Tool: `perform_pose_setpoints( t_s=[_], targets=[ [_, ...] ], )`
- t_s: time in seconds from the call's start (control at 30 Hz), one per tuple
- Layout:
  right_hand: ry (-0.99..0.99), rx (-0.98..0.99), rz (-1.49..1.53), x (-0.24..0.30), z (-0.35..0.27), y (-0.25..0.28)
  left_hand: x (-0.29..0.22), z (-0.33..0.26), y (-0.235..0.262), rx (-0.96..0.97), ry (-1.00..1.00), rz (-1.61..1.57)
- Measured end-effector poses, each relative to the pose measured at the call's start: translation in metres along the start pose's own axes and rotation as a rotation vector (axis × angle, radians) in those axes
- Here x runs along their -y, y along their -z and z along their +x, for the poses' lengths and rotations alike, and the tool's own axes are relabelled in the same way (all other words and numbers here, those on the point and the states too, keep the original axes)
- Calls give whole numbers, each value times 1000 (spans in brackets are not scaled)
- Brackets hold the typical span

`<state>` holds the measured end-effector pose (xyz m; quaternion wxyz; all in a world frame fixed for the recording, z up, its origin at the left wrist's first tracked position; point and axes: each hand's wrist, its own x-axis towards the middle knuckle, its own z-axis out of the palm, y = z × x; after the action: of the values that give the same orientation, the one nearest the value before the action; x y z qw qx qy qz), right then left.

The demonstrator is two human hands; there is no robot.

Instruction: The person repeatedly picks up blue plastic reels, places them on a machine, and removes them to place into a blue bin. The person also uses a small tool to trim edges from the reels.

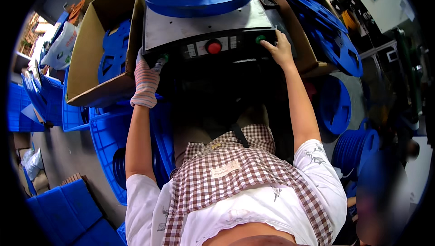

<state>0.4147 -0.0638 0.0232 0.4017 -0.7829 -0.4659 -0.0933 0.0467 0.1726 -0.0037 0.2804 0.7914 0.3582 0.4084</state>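
In front of me stands a machine [181, 32] with a pale metal top and a black front panel. A round red button [213, 46] sits mid-panel. On the machine's top lies a blue plastic reel flange [195, 10]. My left hand [146, 83], in a striped knit glove, is closed around the panel's left end, its thumb by a green button [165, 57]. At the right end my bare right hand [282, 52] grips the corner. Its thumb presses against another green button [260, 40], while the other fingers reach round the side.
Left of the machine, an open cardboard box [86, 55] holds blue plastic parts [114, 49]. Blue crates [108, 142] stand below it. More blue reel flanges [333, 49] pile up on the right, with wound reels [355, 148] lower down. A blurred person [385, 196] is at the lower right.
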Motion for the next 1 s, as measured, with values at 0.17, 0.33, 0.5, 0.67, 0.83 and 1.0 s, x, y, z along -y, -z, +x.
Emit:
perform_pose_setpoints(
  t_s=[0.17,0.33,0.5,0.67,0.83,1.0],
  targets=[
    [19,-170,89,21,-16,18,-41,6,-4,-86,-56,266],
    [-90,-161,278,-2,-68,67,-54,4,12,-184,-208,158],
    [-302,-227,-328,-138,-114,139,-78,27,23,-176,-314,385],
    [-657,173,-811,-203,-140,158,-84,64,21,-39,-278,447],
    [-628,240,-739,-197,-133,138,3,114,43,42,-446,732],
    [-302,-94,-964,-164,-147,187,-1,100,28,296,-369,886]
  ],
)
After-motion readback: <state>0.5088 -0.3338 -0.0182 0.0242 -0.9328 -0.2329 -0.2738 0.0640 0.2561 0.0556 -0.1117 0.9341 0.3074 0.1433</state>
